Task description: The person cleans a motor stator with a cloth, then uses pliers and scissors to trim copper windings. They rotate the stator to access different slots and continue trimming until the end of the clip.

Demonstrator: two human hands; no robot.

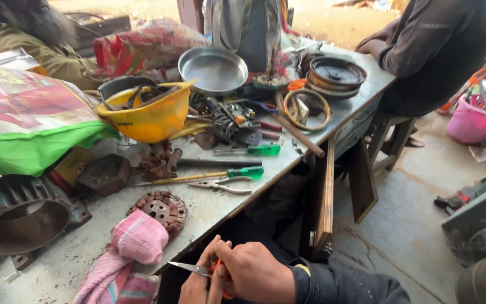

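Cluttered grey workbench (220, 205) – yellow hard hat (147, 115), steel pan (213, 68), pliers (221, 184), pink cloth (130, 253)

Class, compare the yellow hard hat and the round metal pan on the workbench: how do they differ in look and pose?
The yellow hard hat is bright plastic and deep; the metal pan is dull grey and shallow. The hard hat lies upside down with tools piled inside it; the metal pan sits tilted on the clutter and holds nothing. The hard hat lies nearer the person's hands than the pan does. Both open upward on the workbench.
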